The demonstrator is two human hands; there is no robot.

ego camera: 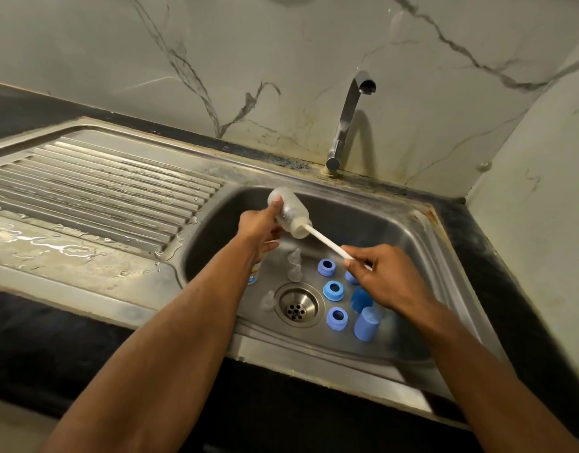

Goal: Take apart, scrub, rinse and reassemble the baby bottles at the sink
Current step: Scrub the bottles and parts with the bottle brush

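Note:
My left hand (260, 228) grips a clear baby bottle (289, 210) tilted over the sink basin (409, 237), mouth pointing down to the right. A white brush handle (327, 242) sticks out of the bottle's mouth, and my right hand (384, 279) pinches its free end. The brush head is hidden inside the bottle. On the basin floor lie three blue screw rings (333, 291), blue caps (366, 323) and clear teats (294, 263). Part of another bottle (253, 276) shows under my left forearm.
A steel tap (347, 119) stands behind the basin with no water running. The drain (298, 307) sits mid-basin. A wet ribbed drainboard (98, 184) lies to the left. Dark countertop (497, 256) and marble walls surround the sink.

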